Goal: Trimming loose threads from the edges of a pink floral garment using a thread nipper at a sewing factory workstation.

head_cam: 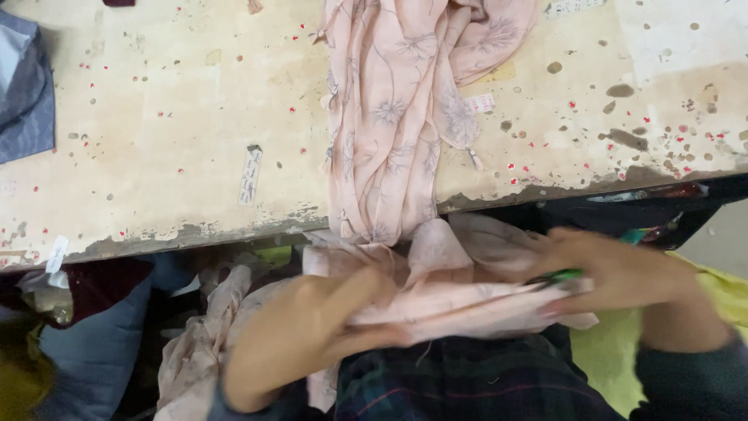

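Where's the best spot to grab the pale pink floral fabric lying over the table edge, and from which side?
Probably take the pale pink floral fabric at the bunched, narrow part just above the worn table's edge, coming from the near side. There the folds gather into one thick rope that likely pinches easily, while higher up it spreads flat. Both the left hand and right hand are already gripping its lower end.

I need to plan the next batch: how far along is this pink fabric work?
Nothing finished shows. In hand: the left hand and right hand pinch a fold of pink floral fabric, a green tool in the right. Left: the length draped over the worn table.
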